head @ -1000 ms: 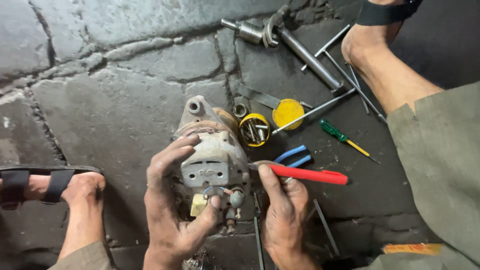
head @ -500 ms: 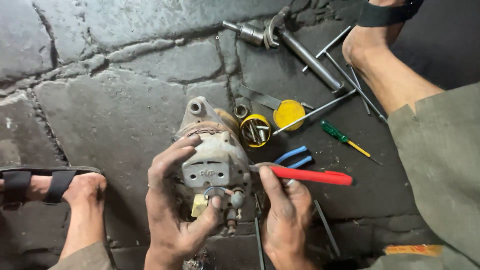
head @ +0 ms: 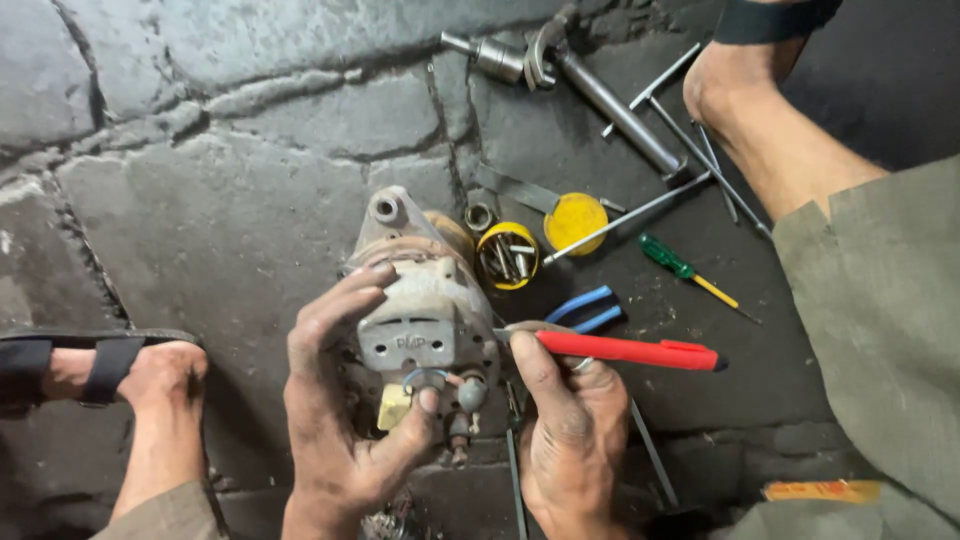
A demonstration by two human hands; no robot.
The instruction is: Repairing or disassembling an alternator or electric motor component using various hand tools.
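We note, at far left, our sandalled left foot (head: pixel 120 370) on the cracked stone floor (head: pixel 220 190).

Left hand (head: pixel 345 420): closed around the alternator (head: pixel 425 310), fingers curled over its top housing, thumb pressing near the small terminals at its lower end. The unit stands upright on the floor between our hands, mounting lug uppermost.

Right hand (head: pixel 570 420): gripping a red-handled screwdriver (head: pixel 625 350). The handle points right; the tip meets the alternator's right flank, hidden behind the fingers.

Step in hand, as we judge it: working a fastener or seam on the alternator's side. The next move probably calls for a firm brace from the left hand while the tool turns or pries.

Further right: a yellow tin (head: pixel 507 255) of small metal parts, its lid (head: pixel 575 222), blue-handled pliers (head: pixel 585 308), a green screwdriver (head: pixel 690 270), long T-handle rods (head: pixel 640 205) and a heavy socket wrench (head: pixel 580 75).
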